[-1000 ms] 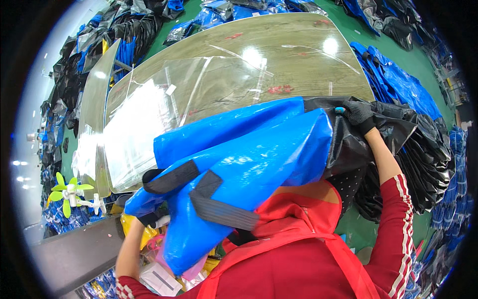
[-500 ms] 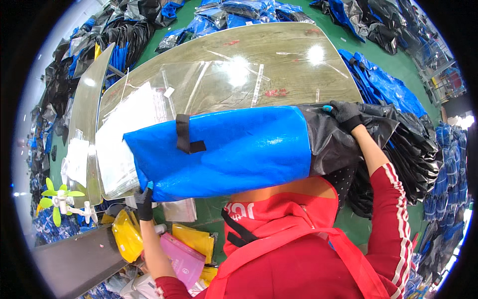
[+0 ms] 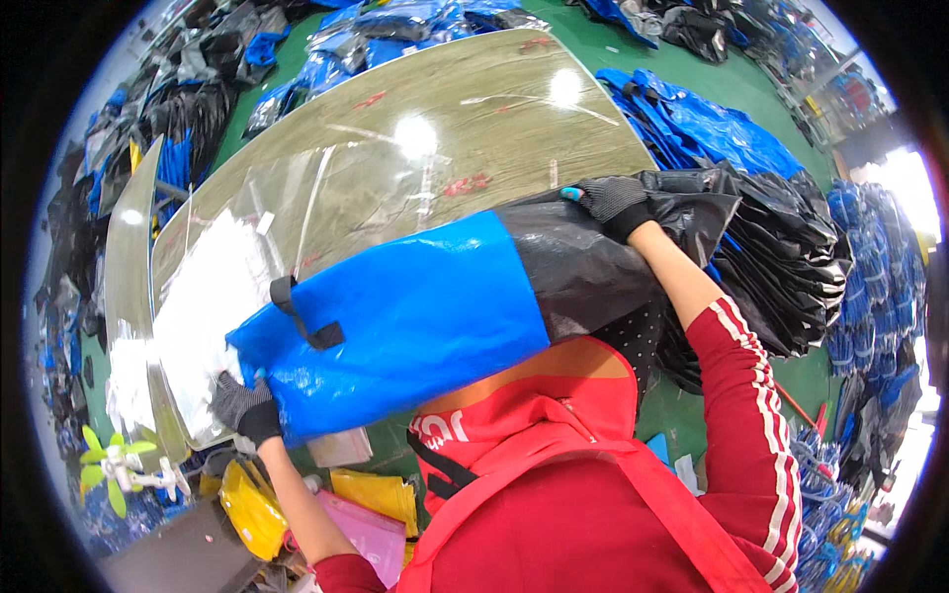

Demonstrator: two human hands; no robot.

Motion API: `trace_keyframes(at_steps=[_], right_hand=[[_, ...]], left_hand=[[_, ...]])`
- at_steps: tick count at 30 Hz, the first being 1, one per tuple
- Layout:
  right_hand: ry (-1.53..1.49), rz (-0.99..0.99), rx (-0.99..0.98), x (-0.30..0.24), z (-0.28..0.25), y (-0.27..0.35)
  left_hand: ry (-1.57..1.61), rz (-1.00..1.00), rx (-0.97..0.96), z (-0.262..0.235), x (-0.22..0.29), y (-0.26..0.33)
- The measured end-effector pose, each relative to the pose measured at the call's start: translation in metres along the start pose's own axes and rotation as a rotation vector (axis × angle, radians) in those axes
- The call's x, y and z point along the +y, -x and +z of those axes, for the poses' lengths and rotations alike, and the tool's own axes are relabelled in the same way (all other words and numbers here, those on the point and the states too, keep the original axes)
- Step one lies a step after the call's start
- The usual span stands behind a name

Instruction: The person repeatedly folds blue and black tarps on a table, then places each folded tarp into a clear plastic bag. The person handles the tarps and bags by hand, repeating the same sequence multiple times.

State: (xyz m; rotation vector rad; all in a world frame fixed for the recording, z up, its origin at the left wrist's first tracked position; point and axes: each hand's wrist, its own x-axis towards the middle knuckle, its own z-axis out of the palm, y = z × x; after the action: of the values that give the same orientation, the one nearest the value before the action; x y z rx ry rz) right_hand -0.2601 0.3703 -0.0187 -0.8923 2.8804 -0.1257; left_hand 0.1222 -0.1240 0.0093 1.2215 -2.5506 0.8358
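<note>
A long bag of shiny sheeting, its blue part (image 3: pixel 405 321) on the left and its black part (image 3: pixel 583 267) on the right, lies at a slant over the near edge of the table (image 3: pixel 524 109). A black strap (image 3: pixel 304 316) is fixed near its left end. My left hand (image 3: pixel 247 407), in a dark dotted glove, holds the bag's lower left end. My right hand (image 3: pixel 608 206), gloved alike with a teal thumb tip, grips the upper edge of the black part. The fingertips of both hands are partly hidden.
White sheets and clear plastic bags (image 3: pixel 213 287) cover the table's left. Folded black sheeting (image 3: pixel 786 262) hangs at its right, with blue bags (image 3: pixel 707 124) behind. A small green fan (image 3: pixel 117 469) stands lower left, near yellow packets (image 3: pixel 252 509). Bundles surround the green floor.
The view has swung right. The bag now slants more, its left end lower. My left hand has shifted around its lower left corner, and my right hand has moved left along the black part.
</note>
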Motion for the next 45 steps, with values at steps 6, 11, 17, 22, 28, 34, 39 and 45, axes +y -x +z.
trace_keyframes(at_steps=[6, 11, 17, 22, 28, 34, 39, 45], right_hand=[[0.075, 0.073, -0.13, -0.018, -0.023, -0.002], [0.016, -0.297, 0.273, 0.005, -0.086, 0.049], [0.206, -0.134, 0.067, 0.062, -0.049, 0.086], [-0.005, -0.174, 0.457, 0.094, -0.021, 0.097], [-2.302, 0.807, 0.601, 0.092, -0.003, 0.153], [-1.258, 0.517, 0.852, 0.006, -0.052, 0.152], [-0.354, -0.431, 0.379, -0.128, -0.078, 0.131], [-0.735, -0.313, 0.584, -0.105, -0.061, 0.125]], left_hand=[[1.011, 1.024, 0.136, -0.168, 0.218, 0.031], [0.994, 1.139, 0.013, -0.149, 0.297, 0.056], [1.052, 1.188, 0.021, -0.168, 0.311, 0.054], [1.025, 1.204, 0.069, -0.195, 0.377, 0.082], [0.996, 1.14, -0.2, -0.194, 0.387, 0.083], [0.806, 1.049, -0.147, -0.213, 0.403, 0.092], [0.892, 1.089, -0.047, -0.216, 0.375, 0.081], [1.254, 1.227, 0.015, -0.188, 0.366, 0.06]])
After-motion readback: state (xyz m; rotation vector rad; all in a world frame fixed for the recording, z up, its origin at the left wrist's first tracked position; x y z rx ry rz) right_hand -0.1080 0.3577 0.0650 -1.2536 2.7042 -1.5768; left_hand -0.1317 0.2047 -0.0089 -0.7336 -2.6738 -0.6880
